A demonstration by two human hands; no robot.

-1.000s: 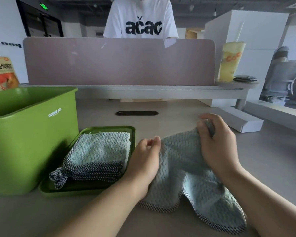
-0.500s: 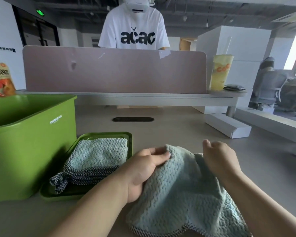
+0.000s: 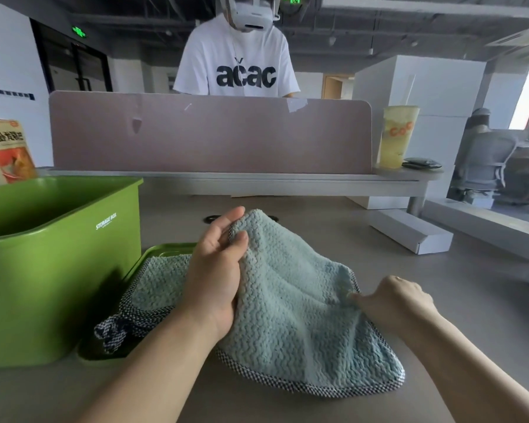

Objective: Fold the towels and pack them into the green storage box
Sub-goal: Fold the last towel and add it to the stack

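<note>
A pale teal towel (image 3: 300, 319) with a checked border lies bunched on the desk in front of me. My left hand (image 3: 217, 270) grips its raised far corner between thumb and fingers. My right hand (image 3: 394, 300) pinches the towel's right edge lower down. Another towel (image 3: 156, 288) of the same kind lies on the green lid (image 3: 165, 250) to the left, its checked edge hanging toward me. The green storage box (image 3: 52, 270) stands open at the far left; its inside looks bare where I can see.
A mauve desk divider (image 3: 211, 132) runs across the back with a person in a white T-shirt (image 3: 239, 65) behind it. A yellow drink cup (image 3: 396, 137) stands at its right end. A white carton (image 3: 409, 230) lies at right, a snack bag (image 3: 6, 151) behind the box.
My left hand has taken hold of the towel's far corner and lifted it. My right hand slid down and right along the edge. The view tilted upward.
</note>
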